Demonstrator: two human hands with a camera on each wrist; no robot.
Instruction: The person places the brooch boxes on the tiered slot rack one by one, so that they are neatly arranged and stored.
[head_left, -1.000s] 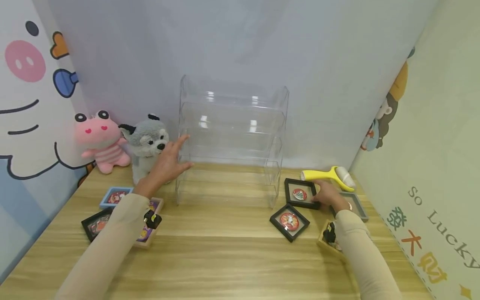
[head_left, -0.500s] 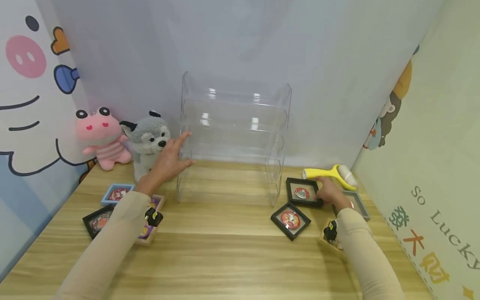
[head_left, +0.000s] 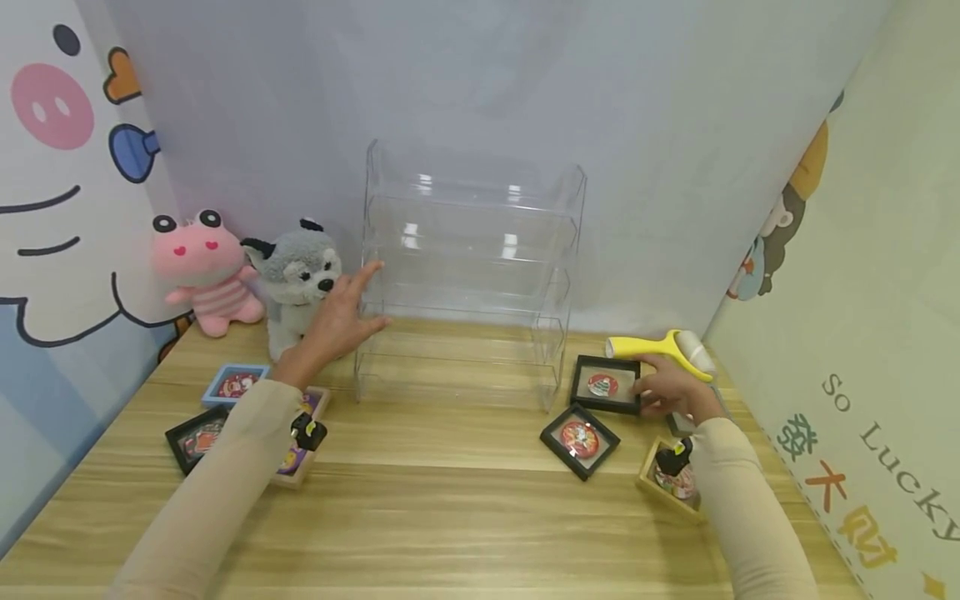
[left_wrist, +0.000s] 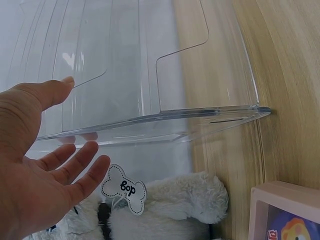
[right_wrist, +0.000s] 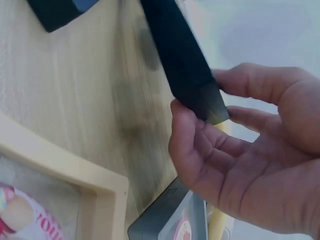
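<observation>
A clear acrylic tiered rack [head_left: 468, 200] stands against the back wall. My left hand [head_left: 337, 323] is at its left side panel, thumb and fingers spread apart. The left wrist view has the thumb on one side of the panel edge [left_wrist: 165, 115] and the relaxed fingers on the other; firm contact is hard to tell. At the right of the rack, my right hand [head_left: 675, 390] pinches the right edge of a black display frame [head_left: 604, 385] with a round red badge inside. In the right wrist view, that black frame [right_wrist: 182, 55] appears tilted and raised above the tabletop.
Another black frame [head_left: 580, 442], a wooden frame [head_left: 645, 479] and a grey frame [head_left: 681, 427] lie near my right hand. Behind is a yellow lint roller [head_left: 652, 348]. A plush dog [head_left: 300, 275], a pink plush toy [head_left: 202, 267] and several frames, including a blue one [head_left: 236, 384], occupy the left.
My right hand has shifted its hold on the black frame's right edge, fingers now wrapping lower, and the frame has tilted slightly up. The left hand stays at the rack.
</observation>
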